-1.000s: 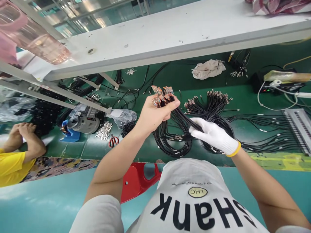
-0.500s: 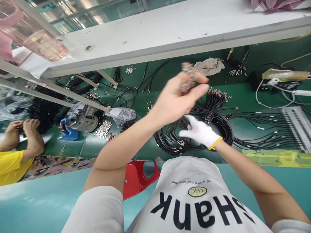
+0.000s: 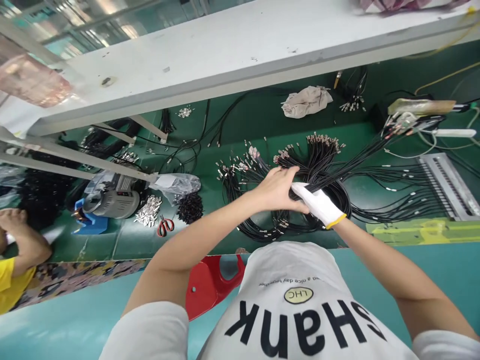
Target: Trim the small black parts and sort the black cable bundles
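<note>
My bare left hand (image 3: 278,189) and my white-gloved right hand (image 3: 318,204) meet over a coil of thin black cables (image 3: 262,227) on the green table (image 3: 210,225). Both hands are closed on the same bundle of black cables (image 3: 352,162). From the hands this bundle stretches up and to the right, and its metal-tipped ends (image 3: 398,123) reach the back right. More cable ends with metal terminals (image 3: 240,162) fan out just left of my left hand, and another fan of terminals (image 3: 323,140) lies behind the hands.
Red-handled scissors (image 3: 165,226), a heap of loose metal terminals (image 3: 149,210), a plastic bag (image 3: 174,182) and a small machine (image 3: 112,195) sit to the left. A rag (image 3: 305,101), a power strip (image 3: 453,133) and a grey slotted rack (image 3: 446,185) lie right. White shelf (image 3: 225,55) overhead. Another person's arm (image 3: 22,245) far left.
My left hand, which held the bundle's terminal ends up, swung them over to the right and came down beside my right hand. The bundle's ends now lie at the back right.
</note>
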